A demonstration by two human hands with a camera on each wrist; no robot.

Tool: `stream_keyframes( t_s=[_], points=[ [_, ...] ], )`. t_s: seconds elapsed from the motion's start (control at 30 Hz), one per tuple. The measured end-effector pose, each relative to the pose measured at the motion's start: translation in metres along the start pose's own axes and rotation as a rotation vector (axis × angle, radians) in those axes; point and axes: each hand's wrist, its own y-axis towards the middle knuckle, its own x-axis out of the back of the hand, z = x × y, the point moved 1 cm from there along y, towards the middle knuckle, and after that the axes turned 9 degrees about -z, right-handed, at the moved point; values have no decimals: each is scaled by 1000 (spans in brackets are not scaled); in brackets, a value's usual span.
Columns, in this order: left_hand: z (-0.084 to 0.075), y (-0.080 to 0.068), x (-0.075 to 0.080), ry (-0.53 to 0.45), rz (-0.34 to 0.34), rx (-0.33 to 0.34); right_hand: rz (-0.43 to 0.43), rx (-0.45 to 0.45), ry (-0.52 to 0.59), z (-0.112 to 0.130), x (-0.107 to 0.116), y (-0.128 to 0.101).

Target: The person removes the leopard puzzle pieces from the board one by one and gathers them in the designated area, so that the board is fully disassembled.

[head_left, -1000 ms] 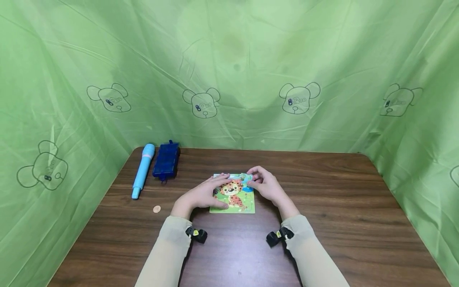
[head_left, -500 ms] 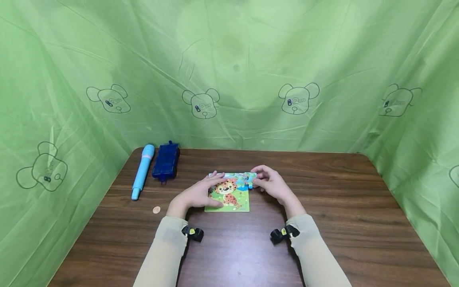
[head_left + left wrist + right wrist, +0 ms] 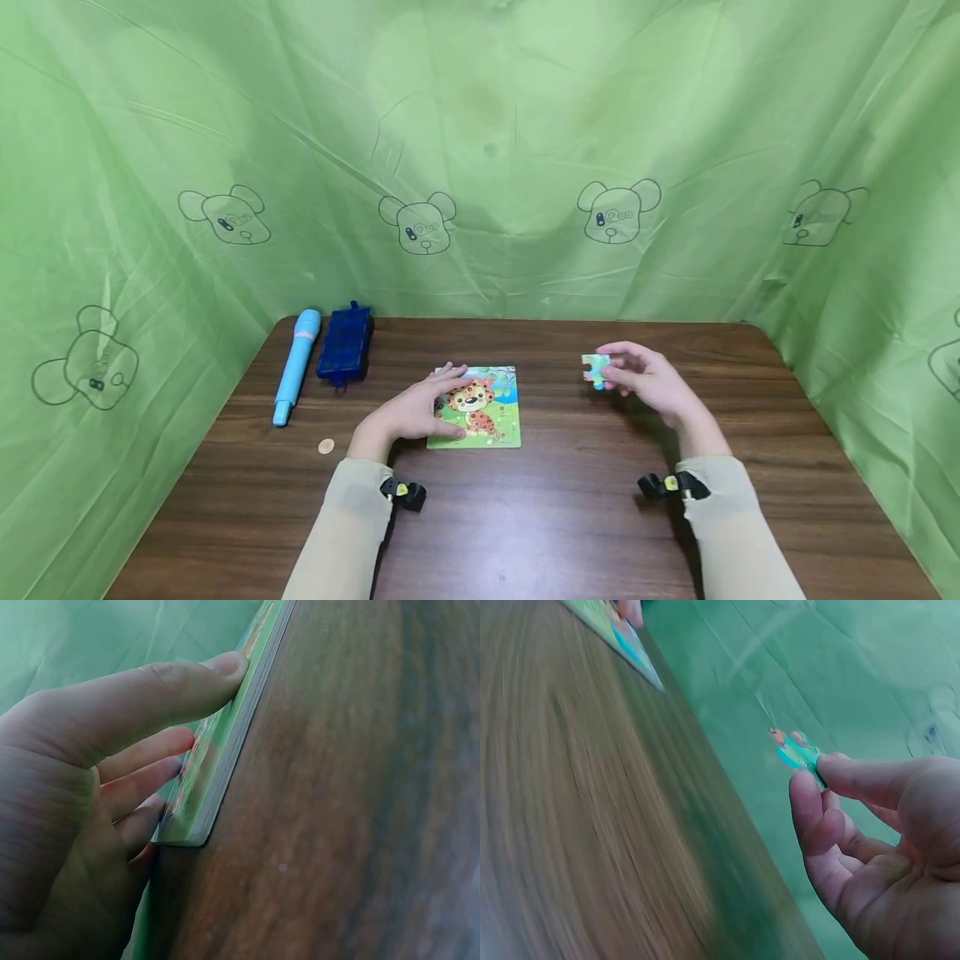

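Your left hand (image 3: 408, 412) rests on the jigsaw board (image 3: 506, 427) with its fingers loosely spread and clamping nothing; in the left wrist view your thumb lies on the board's face close to one edge, and the fingertips touch it further along. The board lies flat on the dark wood-grain surface (image 3: 555, 525), showing a spotted orange cub on green ground, with a patch of blue at its far right corner. Your right hand (image 3: 658, 387) pinches a single puzzle piece (image 3: 596, 367) between thumb and fingers, held up to the right of the board and well apart from it; the piece is mostly light green and turquoise, and your right wrist view shows a bit of orange on it too. Over on your left stand a blue toy microphone (image 3: 297, 365), lying lengthwise, and just beside it a dark blue case (image 3: 346, 343). A small round tan disc (image 3: 326, 447) lies nearer you, left of your left hand. Green cloth (image 3: 487, 108) printed with mouse-like heads hangs behind and at both sides.
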Motion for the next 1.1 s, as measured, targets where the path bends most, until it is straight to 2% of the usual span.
stream_keyframes(
  t_s=[0.2,0.33,0.53,0.73,0.93,1.1],
  points=[
    [0,-1,1,3,1,-6,-71,-25,-52,-15,45,-14],
    [0,-3,4,14,5,-4,-119,-46,-41,-29,73,-20],
    [2,-5,8,-3,6,20,-169,-78,-94,-48,104,-27],
    [6,-3,5,-18,11,9,-198,-117,-144,-58,116,-33],
    [8,-3,4,-35,8,10,-247,-106,-150,-63,121,-33],
    [9,-2,3,-45,4,17,-256,-118,-223,-65,124,-34]
  ],
)
